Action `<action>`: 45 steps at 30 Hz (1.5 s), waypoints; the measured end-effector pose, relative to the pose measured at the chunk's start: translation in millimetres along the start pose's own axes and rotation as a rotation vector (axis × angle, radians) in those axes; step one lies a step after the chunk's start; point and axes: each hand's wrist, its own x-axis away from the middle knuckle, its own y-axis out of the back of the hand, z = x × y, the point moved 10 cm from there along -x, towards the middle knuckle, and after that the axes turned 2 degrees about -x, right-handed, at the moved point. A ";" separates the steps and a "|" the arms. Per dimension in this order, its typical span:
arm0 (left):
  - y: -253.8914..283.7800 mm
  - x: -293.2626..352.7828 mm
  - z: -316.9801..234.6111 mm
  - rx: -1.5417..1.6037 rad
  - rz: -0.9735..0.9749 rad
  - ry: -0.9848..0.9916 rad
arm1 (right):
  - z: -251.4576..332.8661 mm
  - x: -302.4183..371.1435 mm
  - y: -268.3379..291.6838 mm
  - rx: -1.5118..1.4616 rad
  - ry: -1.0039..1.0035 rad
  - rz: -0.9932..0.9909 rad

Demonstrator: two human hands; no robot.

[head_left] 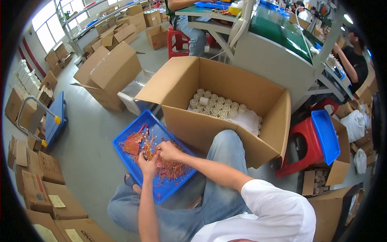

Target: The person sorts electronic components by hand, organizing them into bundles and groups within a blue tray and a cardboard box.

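A shallow blue tray (133, 169) lies on the floor in front of me, heaped with small red and orange wire pieces (173, 168). Over its middle, my left hand (147, 164) is closed round the lower part of a bundle of thin orange-yellow wires (149, 148), whose pale tips point up and away. My right hand (168, 151) meets the bundle from the right with its fingers pinched on the wires; exactly what lies between those fingertips is hidden. A flatter patch of red-orange wires (131, 145) rests at the tray's far left.
Against the tray's right stands a large open carton (217, 129) holding several white cylindrical parts (213, 105). A red stool (304, 141) with a blue tray (325, 135) leaning on it is at right. Cartons (40, 177) line the left; a person sits beyond at a bench.
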 end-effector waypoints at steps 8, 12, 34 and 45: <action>-7.2 0.5 14.4 0.129 -0.040 0.187 | -8.7 5.8 6.0 0.257 -0.011 -0.238; -5.7 4.5 45.4 0.193 -0.030 0.275 | -9.9 5.6 -0.1 0.350 -0.029 -0.248; -1.1 -6.4 6.6 0.245 0.018 0.158 | -21.9 -11.2 3.5 0.005 -0.174 0.008; 0.9 6.0 -17.5 -0.079 -0.128 0.100 | -12.4 6.5 3.0 0.179 -0.073 -0.318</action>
